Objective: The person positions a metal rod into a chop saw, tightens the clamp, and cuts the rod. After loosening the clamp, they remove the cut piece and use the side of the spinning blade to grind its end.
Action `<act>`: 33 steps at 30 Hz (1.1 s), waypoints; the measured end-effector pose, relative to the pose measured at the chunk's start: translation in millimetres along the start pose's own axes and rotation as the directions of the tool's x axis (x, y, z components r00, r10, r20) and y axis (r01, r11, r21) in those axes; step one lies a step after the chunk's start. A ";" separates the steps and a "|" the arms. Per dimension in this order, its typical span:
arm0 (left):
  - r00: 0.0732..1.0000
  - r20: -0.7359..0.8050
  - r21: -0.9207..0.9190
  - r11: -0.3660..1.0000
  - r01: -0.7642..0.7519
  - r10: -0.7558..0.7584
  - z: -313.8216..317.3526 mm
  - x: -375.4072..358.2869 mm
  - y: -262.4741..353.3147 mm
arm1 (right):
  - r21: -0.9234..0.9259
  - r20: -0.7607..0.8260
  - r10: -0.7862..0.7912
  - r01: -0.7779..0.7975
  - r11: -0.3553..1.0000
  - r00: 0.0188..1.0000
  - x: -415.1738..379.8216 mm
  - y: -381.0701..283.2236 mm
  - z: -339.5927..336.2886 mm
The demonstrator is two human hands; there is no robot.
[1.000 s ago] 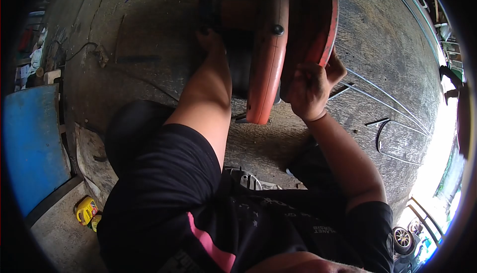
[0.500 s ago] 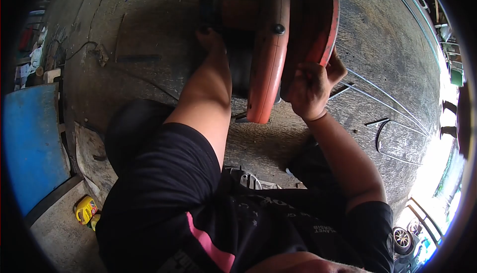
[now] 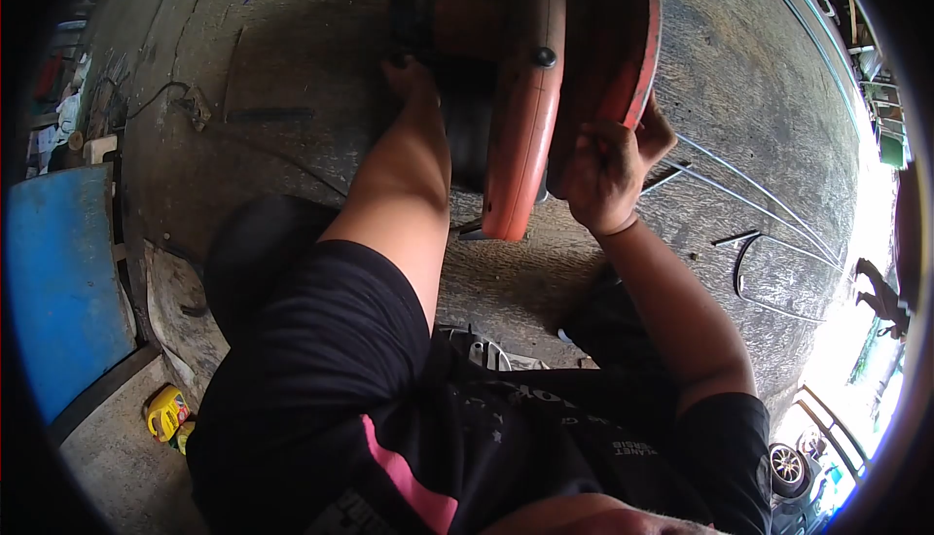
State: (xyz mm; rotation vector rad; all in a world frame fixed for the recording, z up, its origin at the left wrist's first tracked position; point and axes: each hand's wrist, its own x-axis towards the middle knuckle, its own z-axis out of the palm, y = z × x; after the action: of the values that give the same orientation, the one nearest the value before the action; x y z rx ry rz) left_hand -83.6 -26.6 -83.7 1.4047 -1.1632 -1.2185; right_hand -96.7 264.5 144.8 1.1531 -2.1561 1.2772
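Observation:
A large power saw with a red-orange handle and guard (image 3: 526,136) fills the top centre, its dark motor body to the left. My right hand (image 3: 613,170) has its fingers bent around the lower edge of the red round guard (image 3: 637,68). My left hand (image 3: 411,76) reaches to the underside of the dark motor end; its fingers are mostly hidden in shadow behind the machine, and I cannot tell how they are closed.
Thin metal rods (image 3: 749,199) and a bent black strip (image 3: 743,267) lie on the floor at right. A blue panel (image 3: 68,287) stands at left, with a yellow container (image 3: 166,412) below it. A wheel (image 3: 786,469) shows at lower right.
A dark shape in the bright area at the far right has changed position. My hands and the machine have hardly moved.

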 end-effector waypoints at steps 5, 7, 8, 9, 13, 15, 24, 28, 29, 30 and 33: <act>1.000 0.013 0.008 1.000 0.018 -0.018 -1.1 8.2 -9.9 | -0.007 0.003 0.002 -0.002 1.000 1.000 -0.6 -0.1 -0.7; 0.999 0.027 0.005 1.000 0.026 -0.026 -2.3 3.4 -0.6 | -0.001 0.001 0.000 0.000 1.000 1.000 -0.9 0.0 -0.8; 0.999 0.016 0.016 0.999 0.039 -0.039 -3.2 -0.2 3.9 | 0.001 -0.001 -0.002 0.002 1.000 1.000 -0.9 -0.1 -0.8; 0.999 0.003 0.026 0.998 0.052 -0.053 -2.2 0.5 1.8 | -0.003 -0.003 -0.003 0.003 1.000 1.000 -0.7 -0.2 -0.6; 0.996 0.005 -0.027 0.996 0.084 -0.084 -1.0 2.3 4.3 | -0.011 -0.004 -0.012 0.012 1.000 1.000 -2.3 1.7 -0.2; 0.994 0.003 -0.032 0.994 0.105 -0.105 -2.5 -1.5 11.9 | -0.023 0.002 -0.002 0.002 1.000 1.000 -2.4 1.1 -0.9; 0.987 0.065 -0.221 0.963 0.156 -0.145 1.8 12.1 -13.9 | 0.001 -0.007 0.023 -0.023 1.000 1.000 -1.8 -0.1 1.0; 0.987 0.060 -0.238 0.958 0.160 -0.150 4.7 19.1 -28.2 | -0.016 0.004 0.014 -0.014 1.000 1.000 -1.0 -0.6 -0.4; 0.987 0.094 -0.232 0.961 0.151 -0.133 4.6 22.3 -34.0 | -0.016 0.004 0.014 -0.014 1.000 1.000 -0.8 -1.0 -0.6; 0.985 0.128 -0.226 0.964 0.142 -0.116 2.9 20.8 -29.6 | -0.009 0.002 0.017 -0.017 1.000 1.000 -0.5 -1.3 -0.6; 0.987 0.107 -0.210 0.967 0.144 -0.124 -0.3 7.9 -12.1 | -0.002 -0.003 0.020 -0.020 1.000 1.000 -0.5 -2.0 0.3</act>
State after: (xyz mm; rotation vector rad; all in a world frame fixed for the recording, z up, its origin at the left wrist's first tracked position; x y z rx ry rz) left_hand -81.7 -32.7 -96.6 1.2888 -0.9754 -1.4737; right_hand -94.7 264.0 145.4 1.1313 -2.1714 1.2844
